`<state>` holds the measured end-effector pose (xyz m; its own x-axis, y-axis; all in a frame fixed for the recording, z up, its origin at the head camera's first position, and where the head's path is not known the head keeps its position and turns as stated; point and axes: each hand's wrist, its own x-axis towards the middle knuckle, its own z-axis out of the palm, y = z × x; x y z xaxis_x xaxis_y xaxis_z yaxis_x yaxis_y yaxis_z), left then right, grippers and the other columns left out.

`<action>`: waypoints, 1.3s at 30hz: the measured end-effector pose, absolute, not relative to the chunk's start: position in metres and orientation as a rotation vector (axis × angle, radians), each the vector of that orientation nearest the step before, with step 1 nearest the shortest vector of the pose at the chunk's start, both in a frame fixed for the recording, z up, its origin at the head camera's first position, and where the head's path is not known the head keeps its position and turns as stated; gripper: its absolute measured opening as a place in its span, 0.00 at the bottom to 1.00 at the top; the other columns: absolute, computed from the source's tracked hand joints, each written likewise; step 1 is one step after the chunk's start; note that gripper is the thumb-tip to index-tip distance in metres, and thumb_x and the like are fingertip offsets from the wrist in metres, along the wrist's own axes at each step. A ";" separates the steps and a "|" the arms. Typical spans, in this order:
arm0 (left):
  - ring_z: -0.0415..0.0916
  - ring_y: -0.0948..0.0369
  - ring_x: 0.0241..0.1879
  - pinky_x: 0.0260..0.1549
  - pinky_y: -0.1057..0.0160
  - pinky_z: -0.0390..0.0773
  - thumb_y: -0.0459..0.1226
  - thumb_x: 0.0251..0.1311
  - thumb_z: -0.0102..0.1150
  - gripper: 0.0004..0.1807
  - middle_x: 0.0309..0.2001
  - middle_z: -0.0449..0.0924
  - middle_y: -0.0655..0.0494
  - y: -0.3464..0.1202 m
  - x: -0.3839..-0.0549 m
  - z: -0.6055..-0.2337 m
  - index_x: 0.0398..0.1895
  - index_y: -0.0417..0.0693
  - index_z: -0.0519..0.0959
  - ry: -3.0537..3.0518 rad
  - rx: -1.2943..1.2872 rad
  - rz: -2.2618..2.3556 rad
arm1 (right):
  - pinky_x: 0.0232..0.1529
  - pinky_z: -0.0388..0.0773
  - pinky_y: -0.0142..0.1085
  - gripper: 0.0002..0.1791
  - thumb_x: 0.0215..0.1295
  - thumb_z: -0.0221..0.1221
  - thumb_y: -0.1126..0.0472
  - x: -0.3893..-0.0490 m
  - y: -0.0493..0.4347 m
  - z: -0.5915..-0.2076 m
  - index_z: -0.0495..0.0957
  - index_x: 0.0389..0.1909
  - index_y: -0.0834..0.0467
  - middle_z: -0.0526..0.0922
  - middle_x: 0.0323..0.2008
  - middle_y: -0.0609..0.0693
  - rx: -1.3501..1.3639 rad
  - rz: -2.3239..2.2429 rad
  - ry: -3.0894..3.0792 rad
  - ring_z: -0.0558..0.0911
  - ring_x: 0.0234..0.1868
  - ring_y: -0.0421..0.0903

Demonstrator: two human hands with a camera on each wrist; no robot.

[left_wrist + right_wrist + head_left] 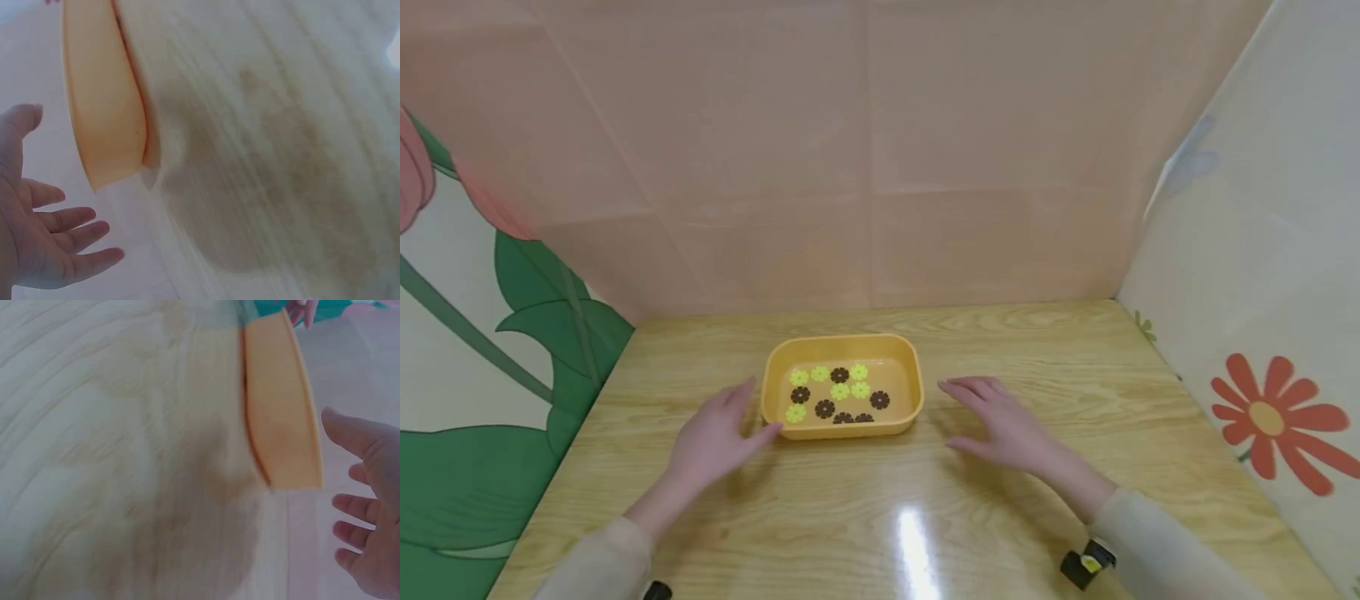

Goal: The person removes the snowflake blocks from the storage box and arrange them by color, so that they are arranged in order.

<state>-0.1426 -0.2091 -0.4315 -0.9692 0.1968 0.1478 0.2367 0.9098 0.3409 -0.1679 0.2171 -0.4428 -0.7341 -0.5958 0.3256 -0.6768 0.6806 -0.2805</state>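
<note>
A yellow-orange tray (842, 432) with rounded corners sits on the wooden table. Inside it lie several small flower-shaped discs, some bright yellow (861, 389) and some dark brown (880, 400). My left hand (711, 437) hovers by the tray's left end, thumb near the front corner, fingers spread and holding nothing. Off the right end is my right hand (1003, 425), thumb apart from the fingers, also holding nothing. Each wrist view shows a gap between the hand and the tray's outer wall (103, 94); the discs are hidden there.
The light wooden table (820, 517) reaches back to a pinkish cloth (865, 150). Printed sheets with large leaves (475, 475) and a red flower (1266, 417) flank it at left and right. A small black device (1084, 565) is by the right sleeve.
</note>
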 end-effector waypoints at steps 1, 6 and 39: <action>0.71 0.37 0.59 0.55 0.34 0.74 0.60 0.60 0.61 0.49 0.63 0.70 0.32 -0.209 -0.144 -0.430 0.73 0.35 0.60 -2.975 -0.321 -0.579 | 0.62 0.72 0.57 0.42 0.54 0.73 0.49 -0.169 0.213 -0.441 0.69 0.69 0.58 0.73 0.63 0.57 1.036 0.610 -2.690 0.70 0.63 0.58; 0.71 0.38 0.58 0.55 0.36 0.75 0.59 0.63 0.60 0.48 0.63 0.70 0.31 -0.208 -0.154 -0.423 0.74 0.35 0.59 -3.021 -0.239 -0.761 | 0.63 0.71 0.54 0.40 0.55 0.73 0.51 -0.179 0.193 -0.433 0.71 0.68 0.56 0.75 0.60 0.56 1.075 0.722 -2.696 0.72 0.61 0.56; 0.80 0.57 0.31 0.39 0.53 0.87 0.25 0.64 0.59 0.36 0.44 0.74 0.39 -0.217 -0.201 -0.432 0.73 0.33 0.58 -2.786 0.146 -1.962 | 0.69 0.65 0.51 0.33 0.60 0.68 0.66 -0.244 0.113 -0.429 0.72 0.68 0.54 0.75 0.63 0.50 1.470 0.905 -2.895 0.71 0.64 0.53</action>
